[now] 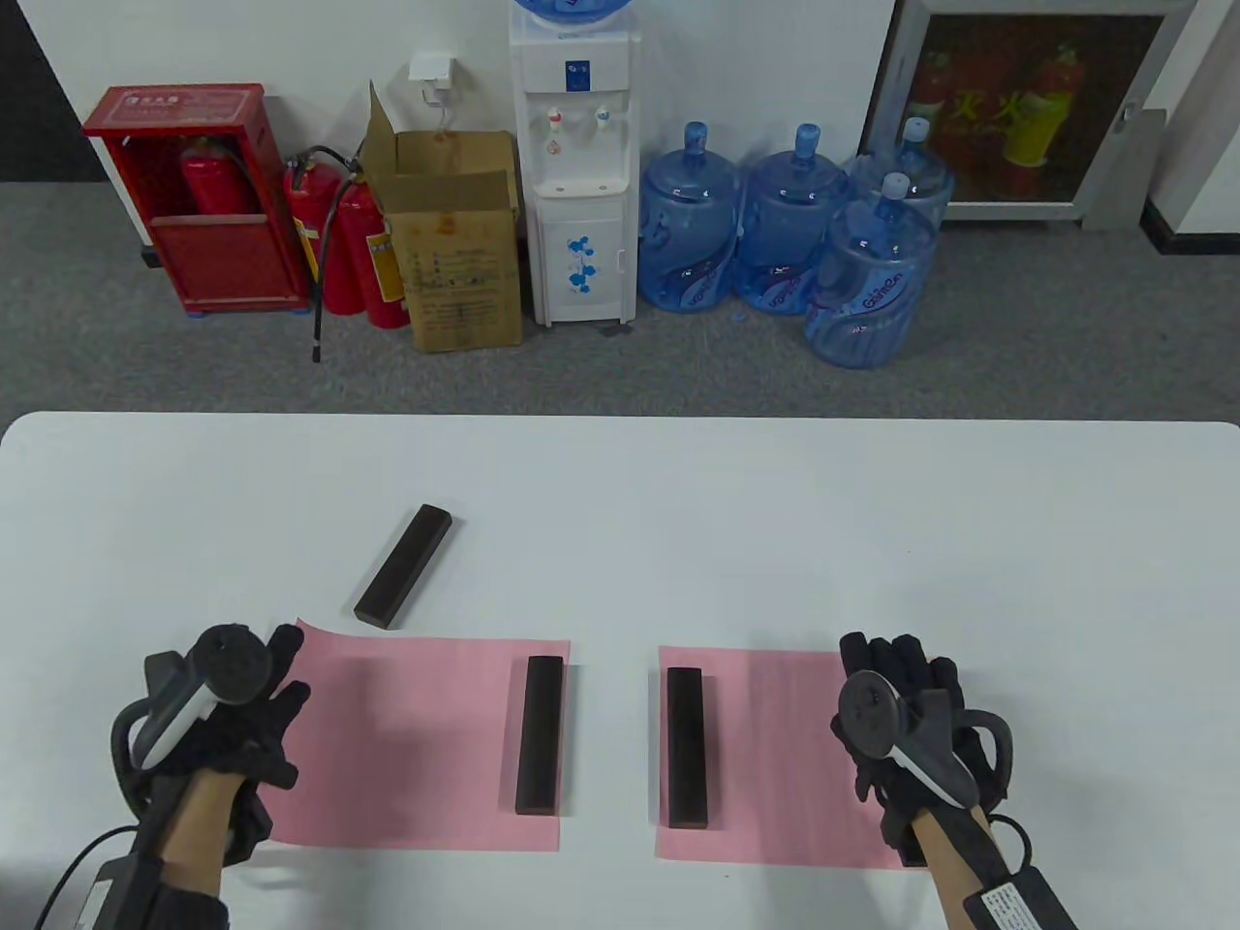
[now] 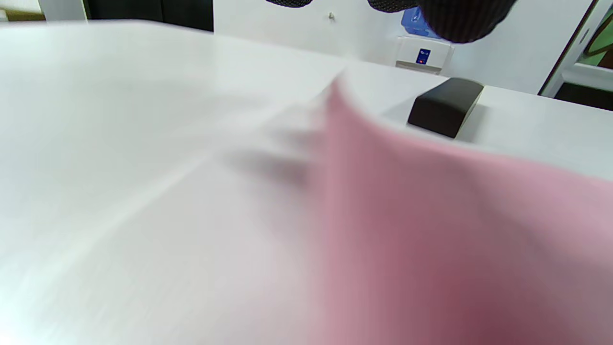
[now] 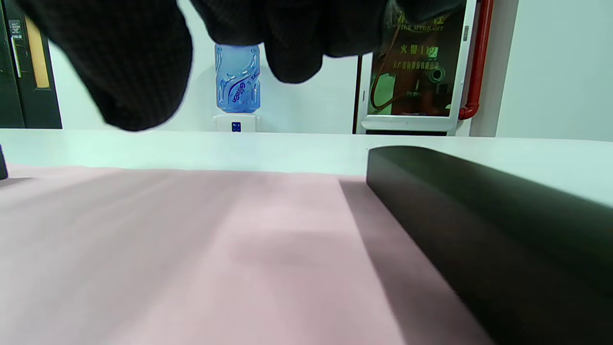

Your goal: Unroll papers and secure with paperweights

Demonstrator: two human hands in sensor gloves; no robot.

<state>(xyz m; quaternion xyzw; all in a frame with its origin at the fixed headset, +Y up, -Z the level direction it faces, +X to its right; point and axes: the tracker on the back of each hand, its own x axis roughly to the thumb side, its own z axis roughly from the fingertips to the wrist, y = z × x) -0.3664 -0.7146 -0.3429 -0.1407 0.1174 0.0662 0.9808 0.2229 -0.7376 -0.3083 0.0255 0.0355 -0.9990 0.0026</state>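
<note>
Two pink papers lie unrolled at the table's front. The left paper (image 1: 407, 746) has a dark paperweight bar (image 1: 540, 734) on its right edge. My left hand (image 1: 266, 697) lies with spread fingers over its left edge, which lifts a little in the left wrist view (image 2: 431, 215). The right paper (image 1: 775, 765) has a bar (image 1: 687, 746) on its left edge. My right hand (image 1: 901, 678) is open above its right edge, where another bar (image 3: 503, 239) lies, mostly hidden from above. A loose bar (image 1: 403, 565) lies on the table behind the left paper (image 2: 445, 106).
The white table (image 1: 775, 523) ends at a far edge. Beyond it on the floor stand water jugs (image 1: 785, 223), a water dispenser (image 1: 576, 165), a cardboard box (image 1: 455, 242) and fire extinguishers (image 1: 339, 242).
</note>
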